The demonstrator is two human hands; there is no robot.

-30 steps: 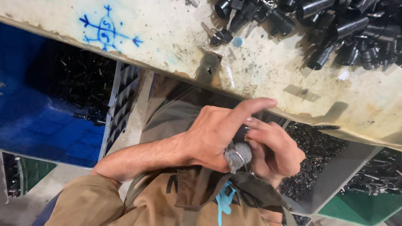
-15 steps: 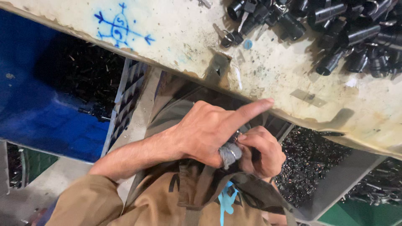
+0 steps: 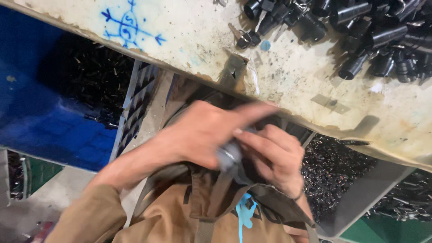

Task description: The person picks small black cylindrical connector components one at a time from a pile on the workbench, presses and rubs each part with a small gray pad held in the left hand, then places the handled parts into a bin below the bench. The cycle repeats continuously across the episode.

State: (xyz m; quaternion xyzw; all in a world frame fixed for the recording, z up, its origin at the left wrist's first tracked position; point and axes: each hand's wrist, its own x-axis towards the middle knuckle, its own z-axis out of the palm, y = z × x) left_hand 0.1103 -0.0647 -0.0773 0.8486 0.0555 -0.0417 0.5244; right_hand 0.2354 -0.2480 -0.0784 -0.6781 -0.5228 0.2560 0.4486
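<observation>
Both hands meet close to the body, just below the near edge of the worn white worktable [image 3: 211,40]. The left hand [image 3: 202,135] is closed around a small grey cylindrical fitting [image 3: 228,155], forefinger stretched out rightward. The right hand [image 3: 274,157] pinches the same fitting from the right. Motion blur hides detail. The fitting looks light, rigid and smooth, possibly slippery; its round body seems the soundest grip. Black plastic parts [image 3: 360,31] lie heaped far right on the worktable.

Both hands meet before the chest, the left hand [image 3: 202,132] with forefinger outstretched, the right hand [image 3: 274,157] curled, fingers pinching together.
</observation>
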